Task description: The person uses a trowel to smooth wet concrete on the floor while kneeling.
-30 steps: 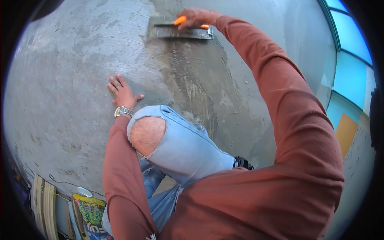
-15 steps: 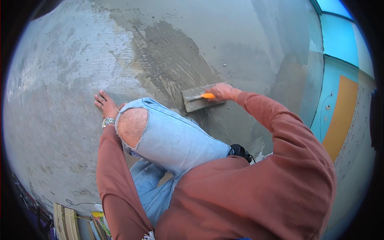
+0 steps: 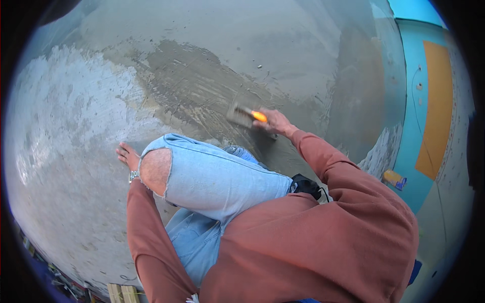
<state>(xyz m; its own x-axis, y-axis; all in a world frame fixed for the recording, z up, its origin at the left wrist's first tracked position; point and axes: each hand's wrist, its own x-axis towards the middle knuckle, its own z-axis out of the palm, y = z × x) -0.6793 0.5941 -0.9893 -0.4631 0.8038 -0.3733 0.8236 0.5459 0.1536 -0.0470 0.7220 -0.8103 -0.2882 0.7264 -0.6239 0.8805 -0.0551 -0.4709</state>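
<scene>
Right hand [image 3: 277, 122] curled in grip, arm [image 3: 326, 154] stretched forward; left hand [image 3: 131, 156] part-hidden, apparently flat.

Your trowel [image 3: 245, 118] is blurred and partly hidden by your right hand [image 3: 277, 122]; your knee [image 3: 155, 172] covers part of your left hand [image 3: 130, 156]; the planks [image 3: 123, 293] are cut off by the lower edge.

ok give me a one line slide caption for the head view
Right hand grips an orange-handled trowel on grey floor; left hand rests near the bent knee.

Trowel hndl [image 3: 259, 116] org; jeans [image 3: 217, 177] lt blu.
</scene>
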